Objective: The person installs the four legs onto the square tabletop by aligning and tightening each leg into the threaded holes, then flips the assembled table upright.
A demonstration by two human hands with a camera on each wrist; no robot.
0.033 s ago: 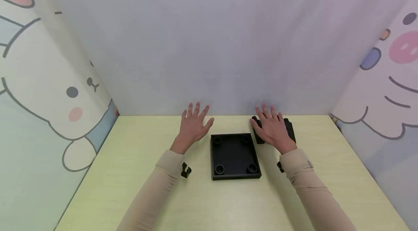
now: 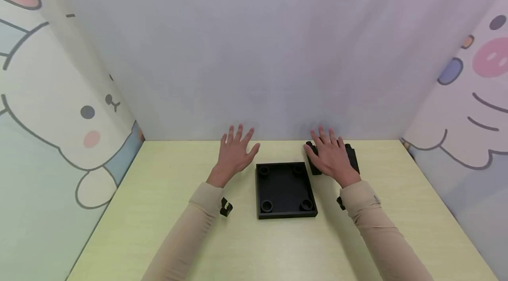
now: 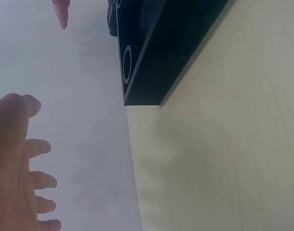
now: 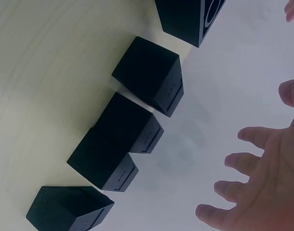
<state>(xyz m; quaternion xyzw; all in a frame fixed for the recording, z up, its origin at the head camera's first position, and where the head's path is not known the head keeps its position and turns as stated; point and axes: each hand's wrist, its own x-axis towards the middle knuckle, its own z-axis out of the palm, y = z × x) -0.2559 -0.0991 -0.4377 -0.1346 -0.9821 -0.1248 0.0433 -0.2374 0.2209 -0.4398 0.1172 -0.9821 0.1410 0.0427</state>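
A shallow black square tray (image 2: 282, 188) with a round ring in each corner lies on the table. To its upper left, my left hand (image 2: 233, 155) hovers with fingers spread, holding nothing. My right hand (image 2: 329, 157) is held palm down above several black blocks (image 2: 352, 159), hiding most of them in the head view; its fingers are spread too. The right wrist view shows these dark blocks (image 4: 149, 72) in a slanting row, apart from the hand. In the left wrist view the tray's corner (image 3: 156, 77) is near the left hand (image 3: 14, 163), not touched.
The pale wooden table (image 2: 158, 228) meets a plain light curtain (image 2: 254, 51) at its back edge. Printed cartoon panels (image 2: 51, 118) flank it on both sides. A small black clip (image 2: 226, 207) shows at the left wrist, by the beige sleeve (image 2: 190, 228).
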